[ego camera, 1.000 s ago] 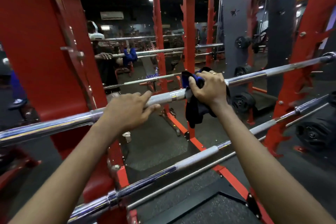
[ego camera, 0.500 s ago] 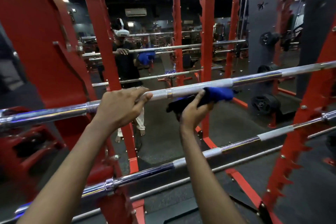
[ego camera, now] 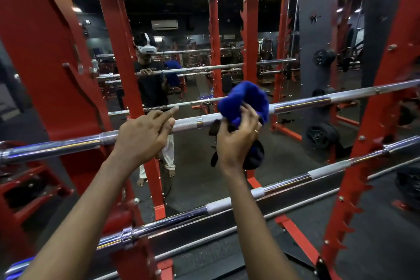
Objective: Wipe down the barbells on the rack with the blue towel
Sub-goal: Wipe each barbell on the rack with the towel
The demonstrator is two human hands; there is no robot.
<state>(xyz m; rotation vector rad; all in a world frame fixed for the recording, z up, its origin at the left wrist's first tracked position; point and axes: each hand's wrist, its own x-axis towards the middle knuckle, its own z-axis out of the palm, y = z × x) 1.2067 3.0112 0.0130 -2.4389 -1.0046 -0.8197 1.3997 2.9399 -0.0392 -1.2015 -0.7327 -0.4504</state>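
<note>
The blue towel is bunched over the upper barbell, at twelve o'clock of the right hand. That hand's curled fingers pinch the towel's lower folds just under the bar, and a dark end hangs beside the wrist. At nine o'clock of the towel, the left hand grips the same bar's knurled part with its index finger lifted straight. A lower barbell lies at six o'clock on the red rack. Behind is a mirror wall, and the gym floor is dark. Black weight plates stand at three o'clock.
</note>
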